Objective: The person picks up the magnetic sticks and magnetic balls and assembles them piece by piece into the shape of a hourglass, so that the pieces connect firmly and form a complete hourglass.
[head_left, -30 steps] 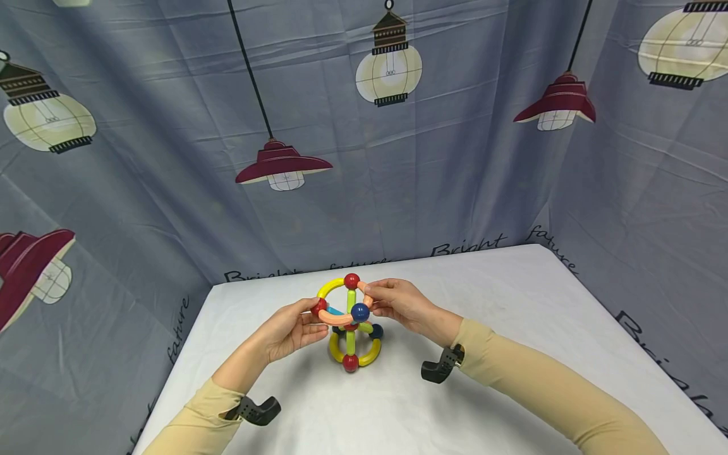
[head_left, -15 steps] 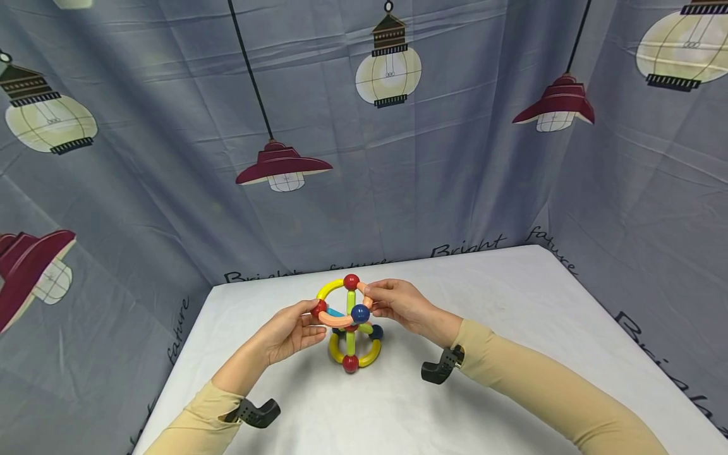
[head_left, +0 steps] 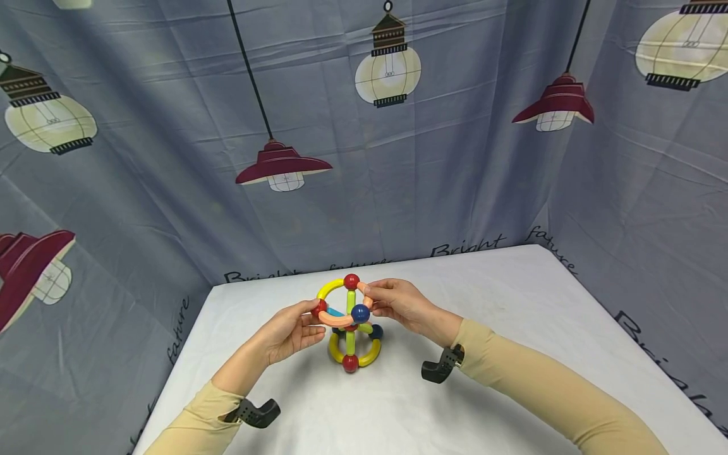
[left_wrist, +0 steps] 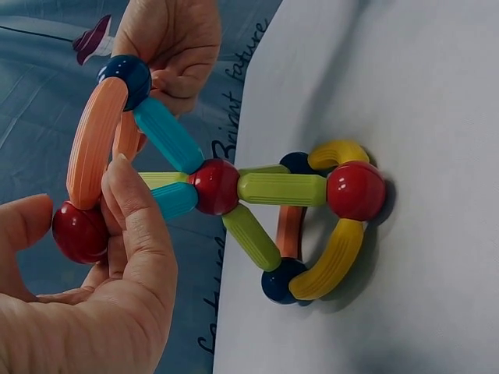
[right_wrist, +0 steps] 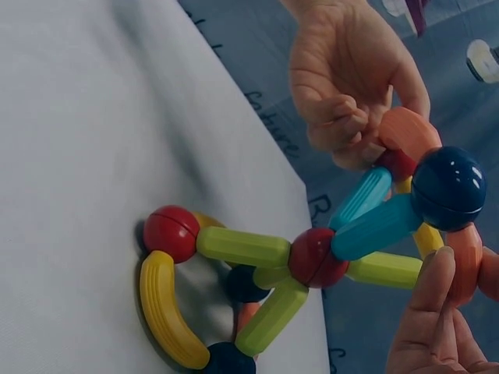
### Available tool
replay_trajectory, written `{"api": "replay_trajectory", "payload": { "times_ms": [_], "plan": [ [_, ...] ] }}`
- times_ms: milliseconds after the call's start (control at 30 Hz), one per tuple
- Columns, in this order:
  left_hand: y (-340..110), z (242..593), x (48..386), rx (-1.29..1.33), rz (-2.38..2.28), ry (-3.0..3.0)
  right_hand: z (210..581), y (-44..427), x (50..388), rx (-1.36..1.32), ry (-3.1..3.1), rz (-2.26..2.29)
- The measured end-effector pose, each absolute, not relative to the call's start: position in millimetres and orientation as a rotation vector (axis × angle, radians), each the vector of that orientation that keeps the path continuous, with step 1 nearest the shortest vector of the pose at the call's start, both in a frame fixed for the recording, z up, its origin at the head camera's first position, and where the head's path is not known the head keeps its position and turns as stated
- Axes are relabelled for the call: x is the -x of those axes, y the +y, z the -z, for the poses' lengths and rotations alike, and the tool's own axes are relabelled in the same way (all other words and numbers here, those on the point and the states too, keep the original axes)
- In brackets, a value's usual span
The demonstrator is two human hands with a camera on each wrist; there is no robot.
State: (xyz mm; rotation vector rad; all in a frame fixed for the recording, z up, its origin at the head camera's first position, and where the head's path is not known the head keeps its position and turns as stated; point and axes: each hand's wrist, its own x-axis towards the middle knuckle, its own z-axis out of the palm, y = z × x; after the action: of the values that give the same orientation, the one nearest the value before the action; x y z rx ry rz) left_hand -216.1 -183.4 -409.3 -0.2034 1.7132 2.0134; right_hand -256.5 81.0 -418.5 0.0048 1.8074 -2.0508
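Note:
A toy of magnetic balls and rods stands on the table, with a lower ring and a raised upper ring. A red centre ball [left_wrist: 214,187] joins lime straight rods [left_wrist: 282,189] and blue straight rods [right_wrist: 376,226]. My left hand [head_left: 291,332] pinches the red ball [left_wrist: 80,234] at the upper ring's left side. On the other side my right hand [head_left: 402,304] pinches an orange curved rod [right_wrist: 465,265] beside the navy ball [right_wrist: 448,189]. At the base, yellow curved rods [left_wrist: 337,261] meet a red ball [head_left: 350,363]. Fingers partly hide the upper ring.
The white-covered table [head_left: 483,303] extends around the toy on all sides. Behind it hangs a blue-grey curtain [head_left: 443,164] printed with lamps and lettering. Black wrist cameras [head_left: 258,412] are strapped near both sleeves.
The upper ring's left side and the left fingers have shifted very slightly. Both hands keep their holds, and the lower ring stays in place.

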Motion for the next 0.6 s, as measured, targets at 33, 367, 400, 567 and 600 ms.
{"api": "replay_trajectory", "payload": {
  "times_ms": [33, 367, 400, 567, 600],
  "plan": [
    [-183.4, 409.0, 216.0, 0.202, -2.014, 1.713, 418.6, 80.9, 256.7, -0.003, 1.807, 2.05],
    [-184.7, 410.7, 215.5, 0.134, -2.014, 1.698, 418.8, 82.0, 257.2, 0.015, 1.799, 2.049],
    [-184.7, 410.7, 215.4, 0.135, -2.017, 1.697, 418.8, 82.0, 257.2, 0.015, 1.8, 2.049],
    [-184.8, 411.3, 215.6, 0.127, -2.022, 1.7, 418.9, 81.8, 257.3, 0.009, 1.806, 2.049],
    [-184.7, 411.4, 215.6, 0.127, -2.021, 1.701, 419.0, 81.7, 257.4, 0.009, 1.807, 2.049]
  ]
}}
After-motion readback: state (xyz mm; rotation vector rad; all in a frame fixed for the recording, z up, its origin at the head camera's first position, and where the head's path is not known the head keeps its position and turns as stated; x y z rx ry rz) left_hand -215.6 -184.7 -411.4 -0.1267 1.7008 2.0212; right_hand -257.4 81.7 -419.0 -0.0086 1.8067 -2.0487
